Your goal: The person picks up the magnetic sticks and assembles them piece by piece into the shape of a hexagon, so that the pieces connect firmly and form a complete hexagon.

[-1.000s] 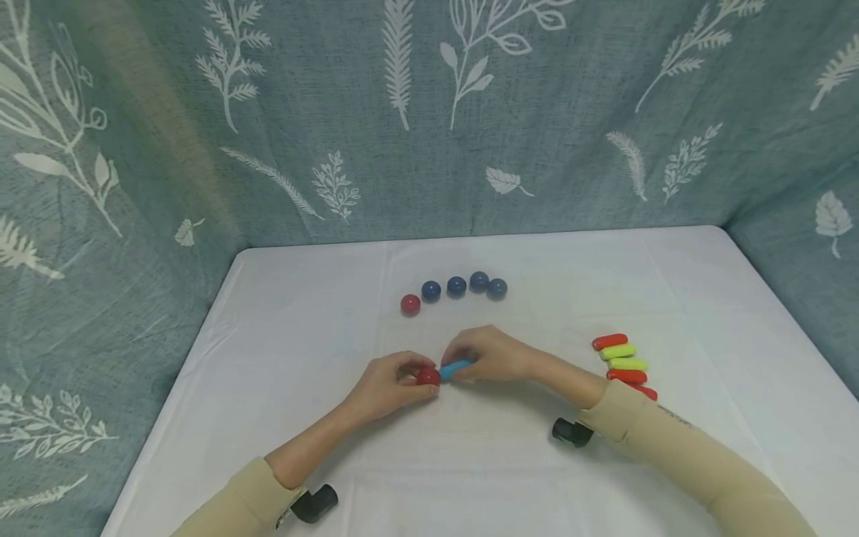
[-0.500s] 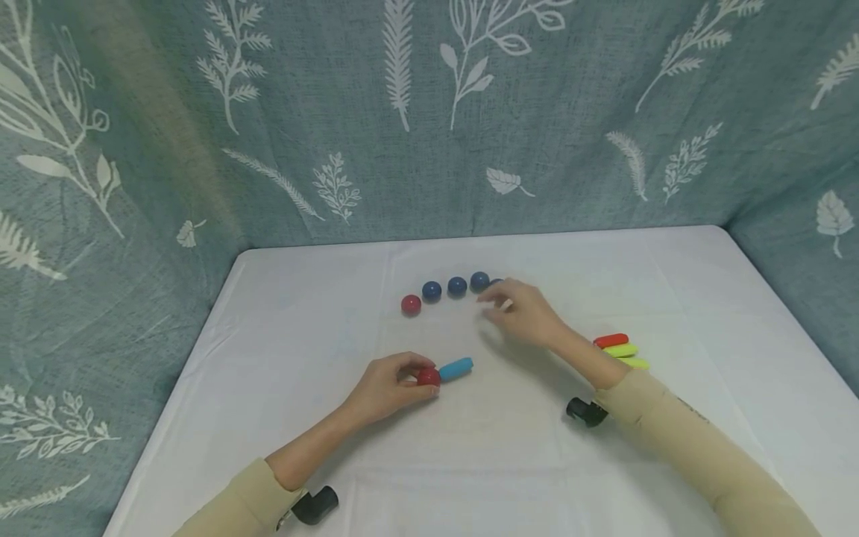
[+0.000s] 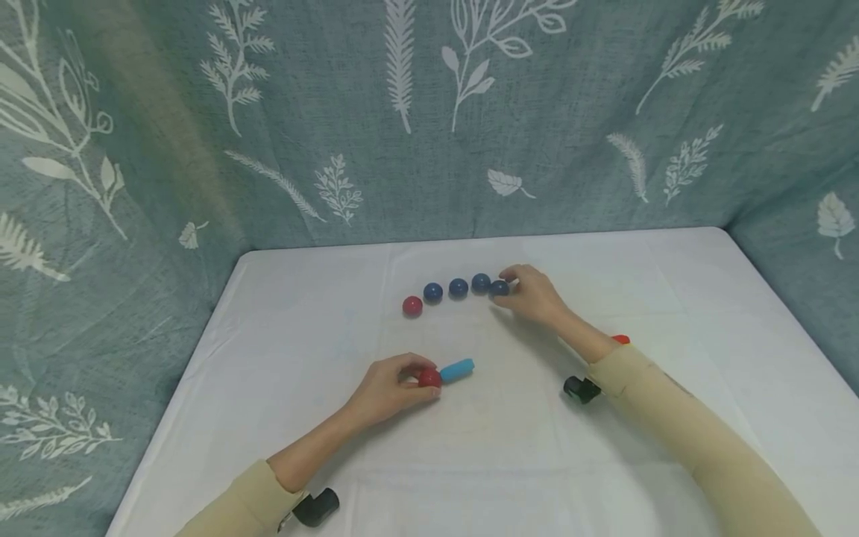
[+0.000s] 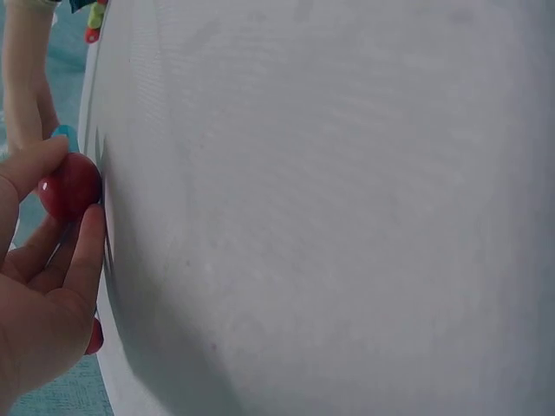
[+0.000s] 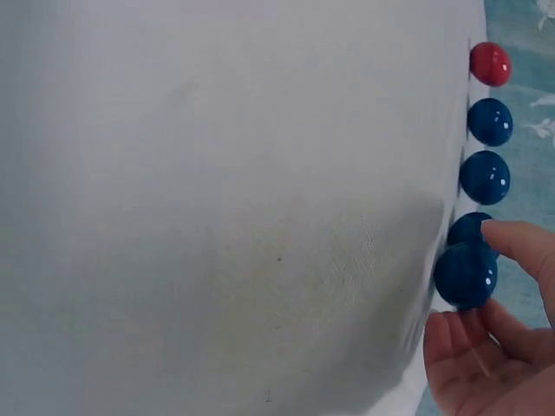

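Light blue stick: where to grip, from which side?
Likely pinch the light blue stick across its long sides near the free end, from above right: it's slim, lies flat, and its other end appears to meet the red ball in the left hand.

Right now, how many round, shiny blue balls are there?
4. From left: first blue ball beside a shiny red ball, then second ball, third ball, and fourth ball, the right hand around it. The beige right sleeve could hide more.
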A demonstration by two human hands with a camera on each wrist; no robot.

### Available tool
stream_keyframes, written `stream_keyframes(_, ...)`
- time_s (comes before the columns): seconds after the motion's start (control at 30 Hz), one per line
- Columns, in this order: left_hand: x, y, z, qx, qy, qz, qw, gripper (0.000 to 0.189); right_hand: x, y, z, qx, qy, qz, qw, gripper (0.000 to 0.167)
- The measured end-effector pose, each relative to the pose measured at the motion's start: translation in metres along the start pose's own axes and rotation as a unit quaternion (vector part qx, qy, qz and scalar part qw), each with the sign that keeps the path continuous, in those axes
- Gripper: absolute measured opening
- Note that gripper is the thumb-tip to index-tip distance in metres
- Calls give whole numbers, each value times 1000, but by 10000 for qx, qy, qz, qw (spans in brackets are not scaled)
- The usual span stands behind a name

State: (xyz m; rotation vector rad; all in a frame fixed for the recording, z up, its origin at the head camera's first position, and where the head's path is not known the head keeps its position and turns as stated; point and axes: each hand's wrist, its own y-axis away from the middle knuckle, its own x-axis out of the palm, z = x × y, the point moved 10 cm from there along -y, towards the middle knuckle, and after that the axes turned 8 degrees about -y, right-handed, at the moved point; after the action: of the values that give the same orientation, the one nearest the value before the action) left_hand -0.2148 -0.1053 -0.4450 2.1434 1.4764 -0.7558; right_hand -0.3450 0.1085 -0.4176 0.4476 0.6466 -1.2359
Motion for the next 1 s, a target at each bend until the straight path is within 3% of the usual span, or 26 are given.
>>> stream_keyframes(0.33,0,0,1,-58,-33,-43,10000,36,8,-8,-11,286,95,129,9995,47)
stream_keyframes(0.53,0,0,-1,-42,-34,-35,10000,36,7,-2,-6,46,-1,160,9999,43)
stream_keyframes(0.7,0,0,0,-42,-77,-72,9999,36,15,15,1,-203,-373,638,9971,43)
stream_keyframes(1.0,-1,0,2,-64,-13,-85,9999,37,41,54,14,-623,-693,1580,9830,41)
